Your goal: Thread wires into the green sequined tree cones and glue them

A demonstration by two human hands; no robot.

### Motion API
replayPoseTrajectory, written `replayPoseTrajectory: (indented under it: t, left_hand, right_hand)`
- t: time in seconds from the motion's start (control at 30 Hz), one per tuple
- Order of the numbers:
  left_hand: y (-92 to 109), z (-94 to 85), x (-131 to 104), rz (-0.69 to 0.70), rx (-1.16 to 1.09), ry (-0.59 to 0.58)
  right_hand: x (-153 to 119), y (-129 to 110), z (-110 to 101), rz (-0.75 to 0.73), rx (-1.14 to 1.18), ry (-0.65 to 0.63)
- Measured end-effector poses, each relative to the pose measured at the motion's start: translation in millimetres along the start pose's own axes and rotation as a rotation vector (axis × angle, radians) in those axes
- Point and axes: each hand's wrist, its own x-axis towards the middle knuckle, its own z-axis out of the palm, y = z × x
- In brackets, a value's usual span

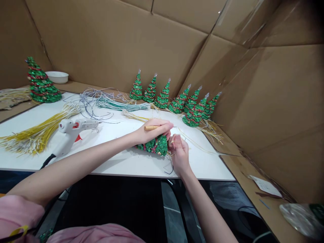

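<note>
A small green glittery Christmas tree [154, 145] with red garland lies on its side on the white board, its base toward the right. Over it, my left hand [154, 130] is closed around a tool with a wooden handle [151, 128]; the tool's tip is hidden by the fingers. At the tree's base my right hand [180, 152] is closed, its fingertips pinching a thin pale wire [172, 141]. Dark thin wire ends [169, 168] stick out below, beside the right wrist.
A white glue gun [67, 135] stands left, near yellow-and-white wire bundles [40, 131]. Green and grey wires [121, 105] lie behind. Several small trees [193, 116] line the back right. A larger tree [43, 82] and a white bowl [58, 77] are at back left. Cardboard walls [113, 44] enclose the table.
</note>
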Motion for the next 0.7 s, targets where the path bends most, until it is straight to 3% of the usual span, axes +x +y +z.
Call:
replayPoseTrajectory:
  t: [0.57,0.7]
  left_hand:
    - [-3.5,-3.3,-2.6,-0.012,-0.029,0.072]
    - [-6.0,-0.8,-3.0,-0.015,-0.066,0.091]
  right_hand:
    - [-6.1,-3.0,10.5,0.057,0.035,0.087]
    - [-4.2,-16.4,15.1,0.048,0.201,0.142]
